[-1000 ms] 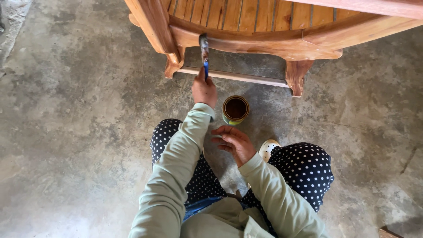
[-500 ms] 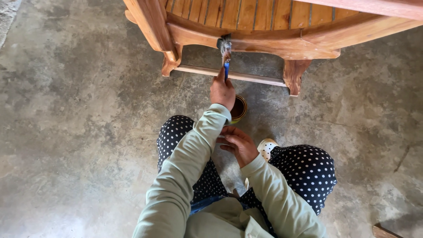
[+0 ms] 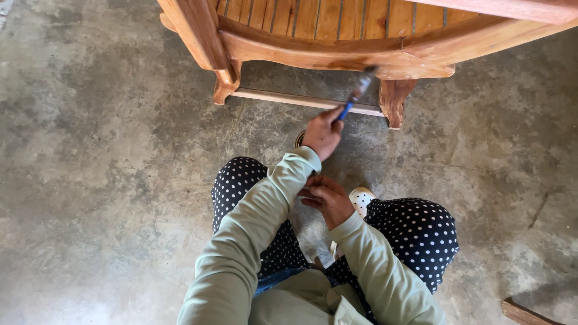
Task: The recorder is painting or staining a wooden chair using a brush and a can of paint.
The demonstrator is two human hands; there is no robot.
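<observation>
Sage-green cloth, soft and creased, covers both sleeves (image 3: 241, 253) nearest the camera, and under them lie dark trousers (image 3: 415, 232) dotted with small white spots, bent at the knees on either side of the arms. Between the knees, on the near side of the wooden chair (image 3: 337, 30), the right hand (image 3: 328, 198) rests with its fingers curled loosely against the left sleeve's cuff; it holds nothing that can be seen, and whether it pinches the fabric cannot be told. A pale rounded shoe toe (image 3: 363, 198) pokes out just beside that hand. Farther toward the chair, the left hand (image 3: 323, 132) is closed around the blue handle of a paintbrush (image 3: 356, 93), whose metal ferrule and blurred bristles slant up to touch the underside edge of the chair's curved front rail (image 3: 289, 51). Just behind the left wrist, only a sliver of a small round tin (image 3: 298, 139) shows; its contents are hidden by the hand. The chair is reddish, glossy timber with narrow seat slats, carved short legs (image 3: 394, 102) and a thin pale stretcher bar (image 3: 301, 99) joining them low down. Grey concrete floor (image 3: 108, 150), mottled, scratched and stained, spreads under everything, and a scrap of brown wood (image 3: 530, 313) lies at the corner well apart from the chair.
</observation>
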